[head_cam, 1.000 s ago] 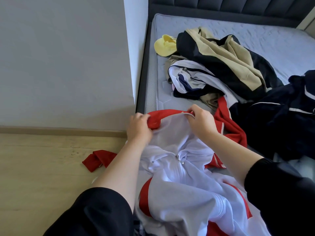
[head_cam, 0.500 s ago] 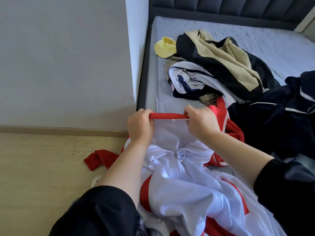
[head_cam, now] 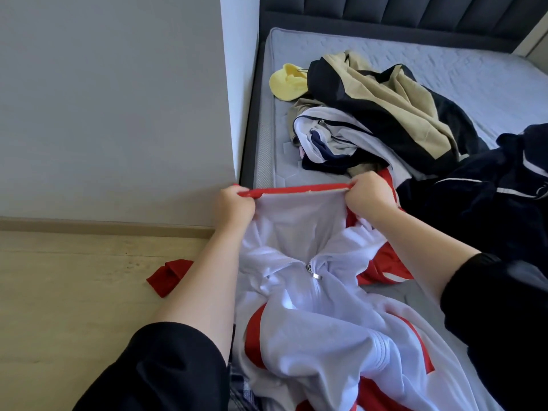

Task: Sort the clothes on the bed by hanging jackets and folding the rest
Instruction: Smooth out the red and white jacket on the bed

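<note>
Both the left hand [head_cam: 235, 203] and right hand [head_cam: 367, 194] are gripping the white-and-red jacket [head_cam: 311, 307] collar, stretched crosswise; its body is running toward the person.

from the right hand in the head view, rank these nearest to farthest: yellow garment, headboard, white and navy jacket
From the right hand, gripping the red and white jacket:
1. white and navy jacket, just beyond it on the mattress.
2. yellow garment, farther up, by the mattress's left edge.
3. headboard, at the far end.
</note>
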A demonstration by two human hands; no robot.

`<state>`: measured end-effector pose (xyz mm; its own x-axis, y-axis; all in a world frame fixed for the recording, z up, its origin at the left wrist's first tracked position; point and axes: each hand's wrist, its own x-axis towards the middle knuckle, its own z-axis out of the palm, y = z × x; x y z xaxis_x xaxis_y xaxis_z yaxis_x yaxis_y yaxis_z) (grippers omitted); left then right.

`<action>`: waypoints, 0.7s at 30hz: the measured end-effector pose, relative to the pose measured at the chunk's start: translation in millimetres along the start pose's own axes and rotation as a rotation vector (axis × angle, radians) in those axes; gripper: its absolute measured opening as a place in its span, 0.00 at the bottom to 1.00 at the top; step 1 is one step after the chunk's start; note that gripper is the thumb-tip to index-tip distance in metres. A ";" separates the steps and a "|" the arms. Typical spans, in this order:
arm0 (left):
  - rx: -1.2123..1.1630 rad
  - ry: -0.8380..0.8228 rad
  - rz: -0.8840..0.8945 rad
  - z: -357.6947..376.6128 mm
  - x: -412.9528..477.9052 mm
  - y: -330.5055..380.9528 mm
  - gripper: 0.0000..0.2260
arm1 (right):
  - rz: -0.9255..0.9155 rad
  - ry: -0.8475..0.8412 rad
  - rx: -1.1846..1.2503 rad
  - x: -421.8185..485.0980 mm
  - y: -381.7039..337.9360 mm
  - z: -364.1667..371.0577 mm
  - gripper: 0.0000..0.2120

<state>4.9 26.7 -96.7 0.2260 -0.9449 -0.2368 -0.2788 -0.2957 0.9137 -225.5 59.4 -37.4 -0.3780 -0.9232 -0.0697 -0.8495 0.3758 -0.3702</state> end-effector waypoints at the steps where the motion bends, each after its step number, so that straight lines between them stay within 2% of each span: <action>1: -0.099 0.048 0.054 -0.2 3.1 5.6 0.10 | -0.008 0.080 0.092 3.6 -6.2 -3.8 0.11; 3: -0.208 0.090 0.125 -1.2 7.3 18.8 0.09 | -0.034 0.202 0.221 11.8 -18.3 -11.4 0.10; 4: -0.300 0.055 0.144 -1.1 7.8 25.3 0.11 | -0.056 0.263 0.277 16.2 -25.1 -15.8 0.10; 6: -0.521 -0.155 0.159 0.4 6.3 32.7 0.21 | -0.103 0.272 0.379 24.7 -35.0 -20.0 0.12; 7: -0.565 -0.272 0.156 3.0 3.9 33.9 0.28 | -0.118 0.181 0.384 27.4 -38.0 -19.7 0.20; 8: -0.535 -0.360 0.145 7.3 0.4 32.4 0.34 | -0.117 0.055 0.362 28.4 -37.3 -16.0 0.32; 9: -0.445 -0.415 0.136 13.0 -5.0 28.6 0.39 | -0.103 -0.053 0.323 27.6 -32.9 -9.6 0.41; 10: -0.301 -0.439 0.139 18.8 -11.6 23.0 0.42 | -0.095 -0.109 0.289 24.3 -25.8 -2.9 0.44; 13: 0.227 -0.503 0.281 39.0 -37.6 3.6 0.38 | -0.057 -0.138 0.337 13.2 9.1 14.9 0.35; 16: 0.690 -0.561 0.474 65.1 -59.1 -17.3 0.31 | -0.002 -0.161 0.168 -0.5 49.4 26.3 0.25; 18: 0.936 -0.543 0.511 77.9 -69.7 -28.0 0.29 | 0.040 -0.043 0.055 -8.0 74.0 32.5 0.19; 21: 1.068 -0.537 0.560 90.5 -79.6 -42.1 0.27 | 0.192 0.250 0.039 -12.0 106.5 30.9 0.16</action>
<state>-85.9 101.6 -146.2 -0.4870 -0.8393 -0.2415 -0.8631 0.4203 0.2800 -300.1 108.0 -104.6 -0.6133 -0.7851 0.0863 -0.7406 0.5336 -0.4083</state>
